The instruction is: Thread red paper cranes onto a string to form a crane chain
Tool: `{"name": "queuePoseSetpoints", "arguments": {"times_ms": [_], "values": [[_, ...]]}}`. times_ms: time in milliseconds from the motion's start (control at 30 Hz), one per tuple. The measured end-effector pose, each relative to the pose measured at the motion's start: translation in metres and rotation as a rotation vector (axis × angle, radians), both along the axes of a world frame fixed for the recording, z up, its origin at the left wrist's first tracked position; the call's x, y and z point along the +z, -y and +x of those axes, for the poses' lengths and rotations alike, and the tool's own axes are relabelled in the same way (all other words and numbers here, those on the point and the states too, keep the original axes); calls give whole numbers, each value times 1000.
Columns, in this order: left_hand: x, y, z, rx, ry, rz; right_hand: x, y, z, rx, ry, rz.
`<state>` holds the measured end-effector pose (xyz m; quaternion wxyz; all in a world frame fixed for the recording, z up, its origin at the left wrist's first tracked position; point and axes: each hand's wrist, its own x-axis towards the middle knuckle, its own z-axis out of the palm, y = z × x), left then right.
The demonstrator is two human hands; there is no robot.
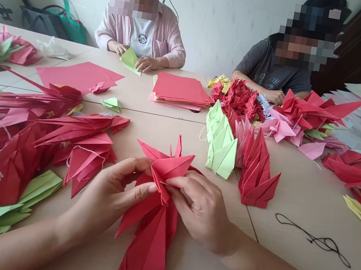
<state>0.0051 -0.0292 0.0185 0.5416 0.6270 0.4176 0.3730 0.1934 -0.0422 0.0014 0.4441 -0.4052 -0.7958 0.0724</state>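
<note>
Both hands pinch the same thing, a red folded-paper piece (149, 246) in the middle of the near side of the table (208, 256). The left hand (111, 188) has its thumb pressed against the folds, its index finger reaching round their far side; the right hand (201, 204) nips the central folds between thumb and index finger, the fingertips nearly together. The upper points of the piece fan out above the fingers, and a broad pleated end spreads toward the near edge.

Beyond the hands stand one light green folded stack (222, 145) and, right of it, one red folded stack (259, 176), with a pink one partly hidden between them. One black cord (314, 240) lies at the right, one stack of square sheets (181, 90) farther back. Two co-workers sit opposite; one holds a single green sheet (131, 59).

The left-hand pile of folded papers (21, 167) runs out of view and overlaps too much to count. Some left fingers are hidden behind the red paper — and a thin dark line by the right fingertips is too small to identify. The right-hand co-worker's grip is mostly hidden; I cannot tell its state.
</note>
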Motion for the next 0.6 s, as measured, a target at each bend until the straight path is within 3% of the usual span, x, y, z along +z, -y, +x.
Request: {"name": "queuePoseSetpoints", "arguments": {"times_ms": [600], "values": [[-5, 1, -8, 16, -268, 230, -2, 3, 0, -1, 77, 39]]}}
